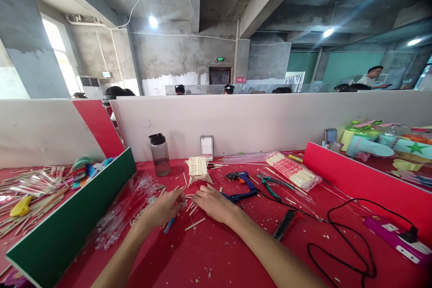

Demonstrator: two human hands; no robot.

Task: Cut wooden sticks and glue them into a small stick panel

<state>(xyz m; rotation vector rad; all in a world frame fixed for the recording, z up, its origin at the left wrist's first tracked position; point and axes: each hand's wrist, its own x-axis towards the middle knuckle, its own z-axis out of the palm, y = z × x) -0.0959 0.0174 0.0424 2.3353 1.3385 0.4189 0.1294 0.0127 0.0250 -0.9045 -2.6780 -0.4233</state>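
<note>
My left hand is low over the red tabletop with its fingers curled together; whatever may be in them is too small to make out. Close on its right, my right hand bends over the table, fingertips drawn together and pointing left, their grip hidden. Short wooden stick pieces lie between and below the hands. Just beyond the fingers stands a small model built of pale wooden sticks. A blue pen-like object lies partly under my left hand.
A dark bottle and a propped phone stand behind. On the right are a blue glue gun, pliers, a utility knife, packed sticks, and a power strip with a looping cable. Green and red boards flank the space.
</note>
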